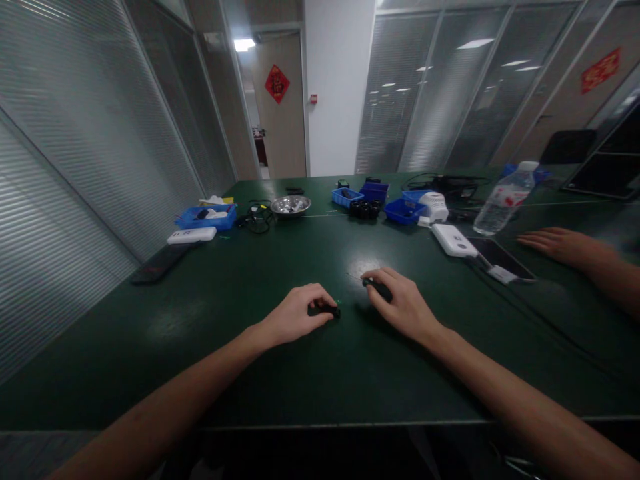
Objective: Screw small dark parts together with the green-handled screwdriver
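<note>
Low over the green table (210,340), my left hand (297,312) pinches a small black part (325,309) between thumb and fingers. A tiny green speck shows beside that part; the part's kind is too small to make out. To its right, my right hand (403,303) is closed around the black handle of a screwdriver (379,289). The thin shaft points left and away from me, apart from the black part. My fingers hide some of both things.
At the back stand a metal bowl (291,207), a blue tray (206,217), small blue bins (404,211) and a water bottle (506,199). On the right lie a white power bank (454,240), a phone (503,259) and another person's hand (560,245). A dark phone-like slab (163,263) lies left.
</note>
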Demonstrator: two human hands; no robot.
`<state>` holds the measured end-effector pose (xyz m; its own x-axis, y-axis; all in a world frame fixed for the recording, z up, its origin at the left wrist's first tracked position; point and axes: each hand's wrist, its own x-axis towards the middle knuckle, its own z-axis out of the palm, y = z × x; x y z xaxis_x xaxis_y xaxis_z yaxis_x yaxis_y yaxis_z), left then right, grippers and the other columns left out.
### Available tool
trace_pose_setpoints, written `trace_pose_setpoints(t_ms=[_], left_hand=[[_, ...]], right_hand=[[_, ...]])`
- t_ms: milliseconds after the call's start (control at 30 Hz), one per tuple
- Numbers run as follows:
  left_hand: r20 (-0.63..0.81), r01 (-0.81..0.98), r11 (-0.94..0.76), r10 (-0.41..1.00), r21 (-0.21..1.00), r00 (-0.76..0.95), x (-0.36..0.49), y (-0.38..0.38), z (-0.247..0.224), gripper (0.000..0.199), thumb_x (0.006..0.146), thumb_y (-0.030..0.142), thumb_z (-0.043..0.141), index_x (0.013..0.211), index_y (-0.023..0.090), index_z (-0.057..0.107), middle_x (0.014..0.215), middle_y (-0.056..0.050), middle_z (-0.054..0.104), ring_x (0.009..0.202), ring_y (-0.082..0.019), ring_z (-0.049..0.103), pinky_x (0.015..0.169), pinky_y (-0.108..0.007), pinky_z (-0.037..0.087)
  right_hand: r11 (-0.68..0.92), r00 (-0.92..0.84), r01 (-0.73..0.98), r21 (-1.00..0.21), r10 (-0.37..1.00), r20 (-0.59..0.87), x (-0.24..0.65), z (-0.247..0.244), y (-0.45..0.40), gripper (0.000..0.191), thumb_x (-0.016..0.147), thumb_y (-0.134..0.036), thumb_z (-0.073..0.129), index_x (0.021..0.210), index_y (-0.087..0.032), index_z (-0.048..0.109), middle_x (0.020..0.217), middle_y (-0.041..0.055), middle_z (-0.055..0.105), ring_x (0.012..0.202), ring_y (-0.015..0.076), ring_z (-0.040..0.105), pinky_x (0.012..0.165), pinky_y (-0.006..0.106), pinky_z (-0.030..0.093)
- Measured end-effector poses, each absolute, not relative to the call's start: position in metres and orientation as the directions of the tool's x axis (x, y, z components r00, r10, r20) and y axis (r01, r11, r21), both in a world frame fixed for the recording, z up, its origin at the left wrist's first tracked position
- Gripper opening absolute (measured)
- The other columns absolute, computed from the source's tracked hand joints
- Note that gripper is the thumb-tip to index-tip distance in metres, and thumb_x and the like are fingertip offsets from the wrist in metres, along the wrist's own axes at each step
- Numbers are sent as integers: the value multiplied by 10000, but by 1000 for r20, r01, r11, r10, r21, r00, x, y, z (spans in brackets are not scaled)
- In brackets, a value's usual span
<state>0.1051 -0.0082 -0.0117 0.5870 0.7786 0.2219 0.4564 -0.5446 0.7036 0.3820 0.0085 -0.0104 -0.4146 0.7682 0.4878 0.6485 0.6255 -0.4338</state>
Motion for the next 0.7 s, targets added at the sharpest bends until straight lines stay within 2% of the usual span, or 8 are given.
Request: trace_pose_setpoints(t_ms=[133, 300, 367, 567, 700], left_hand=[[267, 531, -569, 798, 628, 540, 124, -12, -15, 180, 938, 284, 697, 1101, 209, 682, 1122, -81, 679, 1056, -239, 619, 897, -375, 510], [240, 623, -610, 781, 490, 577, 121, -9, -15, 195, 992, 265, 608, 1166, 202, 671, 1138, -91, 680, 1030, -240, 626, 902, -396, 513], [227, 656, -591, 799, 470, 557, 104, -2, -15, 232, 1004, 275, 585, 1210, 209, 669, 1161, -92, 684, 1038, -241, 637, 900, -392, 525], [241, 785, -412, 910, 463, 336, 7, 41, -24, 348, 978, 291, 583, 1311, 241, 669, 1314, -82, 676, 1194, -270, 637, 1035, -413, 517], [274, 870, -263, 949, 418, 155, -74, 66, -28, 364, 944, 362, 592, 1257, 230, 721, 1281, -85, 706, 1101, -285, 675, 965, -397, 544]], right_hand=[[609, -359, 644, -463, 775, 521, 383, -12, 14, 212, 998, -302, 512, 1126, -225, 663, 1012, 82, 672, 921, 248, 646, 816, 385, 510], [608, -375, 635, -477, 782, 497, 385, -14, 17, 215, 1005, -306, 517, 1139, -229, 666, 1017, 75, 675, 925, 241, 643, 803, 375, 510], [610, -390, 636, -473, 783, 485, 386, -13, 17, 219, 1010, -311, 515, 1150, -232, 664, 1028, 75, 678, 928, 241, 644, 793, 372, 515], [615, -433, 614, -495, 787, 440, 388, -12, 20, 232, 1024, -321, 509, 1169, -217, 658, 1059, 81, 678, 934, 227, 646, 806, 371, 522], [638, -510, 631, -442, 770, 382, 394, -11, 39, 262, 1024, -319, 505, 1214, -206, 647, 1093, 86, 666, 898, 208, 639, 785, 353, 513]])
